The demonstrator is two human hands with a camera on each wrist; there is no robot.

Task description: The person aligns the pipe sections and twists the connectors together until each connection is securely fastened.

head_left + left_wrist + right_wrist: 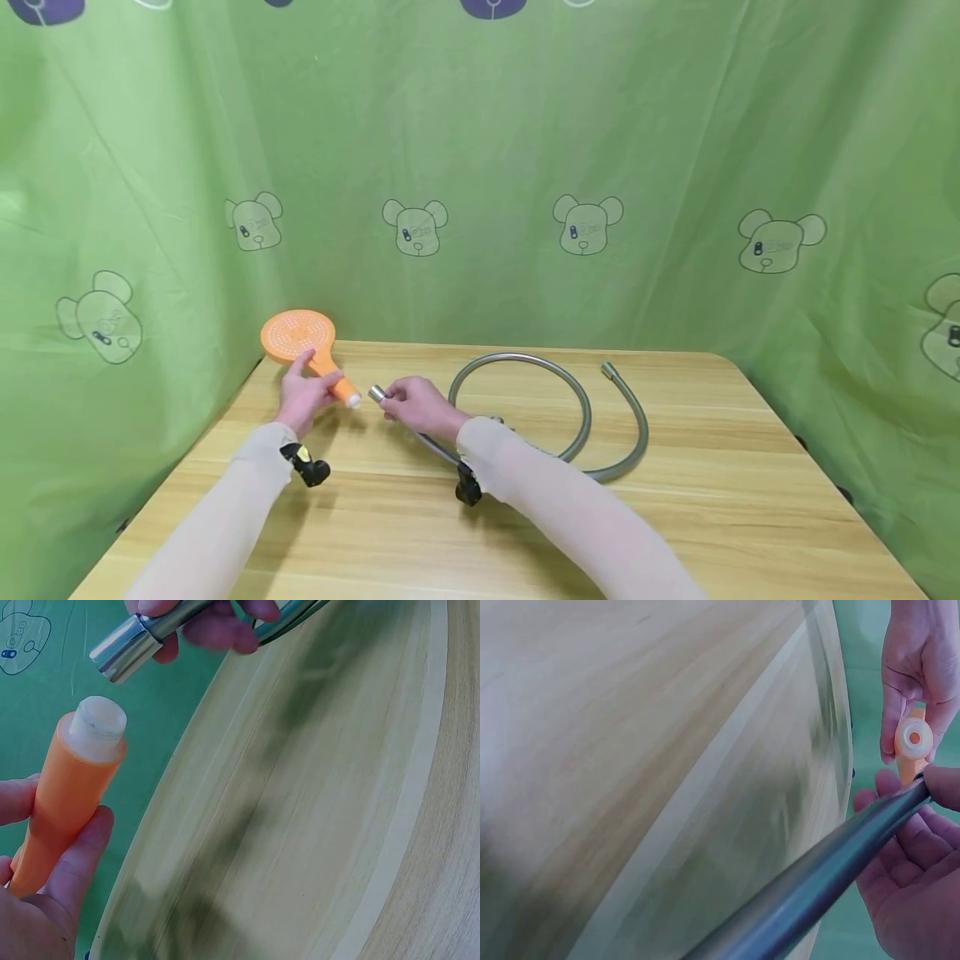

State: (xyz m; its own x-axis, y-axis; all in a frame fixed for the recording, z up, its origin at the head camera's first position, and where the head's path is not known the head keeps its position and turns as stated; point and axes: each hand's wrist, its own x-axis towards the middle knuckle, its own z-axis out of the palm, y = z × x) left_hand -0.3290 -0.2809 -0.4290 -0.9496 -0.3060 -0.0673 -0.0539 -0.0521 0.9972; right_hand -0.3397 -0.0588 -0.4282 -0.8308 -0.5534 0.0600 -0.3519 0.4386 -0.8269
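Observation:
An orange shower head [298, 332] with a round, dotted face is in my left hand [303, 396], gripped by its handle above the table's left side. The white threaded end [102, 720] of the handle points toward my right hand [422, 406]. Between thumb and fingers, that right hand pinches a grey shower hose [817, 889] just behind its shiny metal connector [126, 649]. A small gap separates the connector from the white end. The rest of the hose loops over the table behind my right forearm, and its other end fitting [607, 369] lies toward the back right.
The wooden table [712, 517] has green curtains [480, 108] with bear-face prints behind it and on both sides. A black wrist camera [307, 467] is strapped to the left wrist, another [468, 485] to the right.

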